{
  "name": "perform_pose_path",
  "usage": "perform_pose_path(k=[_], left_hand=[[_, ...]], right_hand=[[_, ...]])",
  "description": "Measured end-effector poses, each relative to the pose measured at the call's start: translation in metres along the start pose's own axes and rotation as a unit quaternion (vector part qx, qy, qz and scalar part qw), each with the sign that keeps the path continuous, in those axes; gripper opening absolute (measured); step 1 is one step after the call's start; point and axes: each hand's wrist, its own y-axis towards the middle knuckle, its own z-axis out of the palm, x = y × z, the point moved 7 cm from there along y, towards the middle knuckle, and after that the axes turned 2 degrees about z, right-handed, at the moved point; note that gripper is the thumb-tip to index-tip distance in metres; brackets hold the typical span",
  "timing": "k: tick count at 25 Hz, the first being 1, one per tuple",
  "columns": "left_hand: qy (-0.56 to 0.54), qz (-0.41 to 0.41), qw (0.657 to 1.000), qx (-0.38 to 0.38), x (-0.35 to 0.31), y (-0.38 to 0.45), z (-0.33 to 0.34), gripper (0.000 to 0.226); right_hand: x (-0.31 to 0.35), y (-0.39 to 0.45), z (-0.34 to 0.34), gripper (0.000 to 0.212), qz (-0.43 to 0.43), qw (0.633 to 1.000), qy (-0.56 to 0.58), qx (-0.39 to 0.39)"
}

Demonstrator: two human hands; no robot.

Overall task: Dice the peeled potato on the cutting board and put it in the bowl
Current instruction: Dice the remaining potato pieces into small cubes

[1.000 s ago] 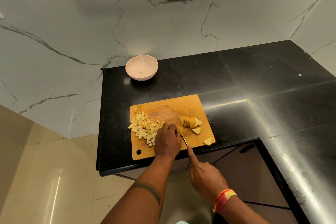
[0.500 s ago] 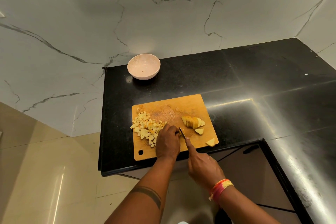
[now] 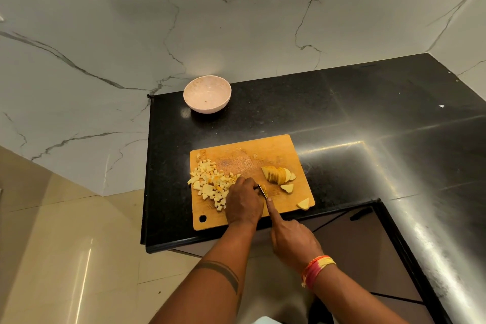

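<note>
Head view: L hand (image 3: 243, 201) fingers curled, pinning potato bit on cutting board (image 3: 276, 147). R hand (image 3: 290, 239) grips knife (image 3: 261, 189), blade just right of L fingertips. Sliced potato (image 3: 277, 175) further right on board, nearer R hand; diced pile (image 3: 210, 184) left; bowl (image 3: 207, 94) beyond board's far-left corner, well apart.

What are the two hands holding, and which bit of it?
The right hand grips a knife by its handle, forefinger stretched along the top. The left hand presses down on potato pieces at the blade; exactly how it holds them is hidden.

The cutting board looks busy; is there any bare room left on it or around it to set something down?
On the cutting board, only the far strip is bare. Its near half is crowded: diced potato, both hands, potato slices. The black counter between bowl and board, and rightward, is free.
</note>
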Motion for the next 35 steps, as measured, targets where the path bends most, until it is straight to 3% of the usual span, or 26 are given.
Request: perform_pose_path(k=[9,15,20,25,31,35], left_hand=[[0.01,-0.003,1.0,0.002,0.001,-0.002,0.007,0.014],[-0.023,0.002,1.0,0.006,-0.001,-0.008,0.002,0.032],[-0.001,0.007,1.0,0.002,-0.005,-0.011,0.003,0.035],[0.075,0.012,0.997,0.011,-0.01,-0.015,0.007,0.05],[0.072,0.082,0.993,0.041,-0.009,-0.009,0.002,0.032],[0.048,0.126,0.988,0.07,0.0,0.0,-0.004,0.034]], right_hand=[[-0.018,-0.021,0.016,0.073,0.012,0.999,0.039,0.01],[-0.024,-0.023,0.002,0.063,-0.012,0.996,0.087,-0.016],[-0.027,-0.029,-0.001,0.064,-0.047,0.988,0.134,-0.057],[-0.044,-0.037,-0.003,0.063,-0.01,0.984,0.156,-0.086],[-0.034,-0.02,0.003,0.065,-0.025,0.988,0.135,-0.068],[-0.026,-0.011,0.01,0.066,-0.01,0.991,0.123,-0.059]])
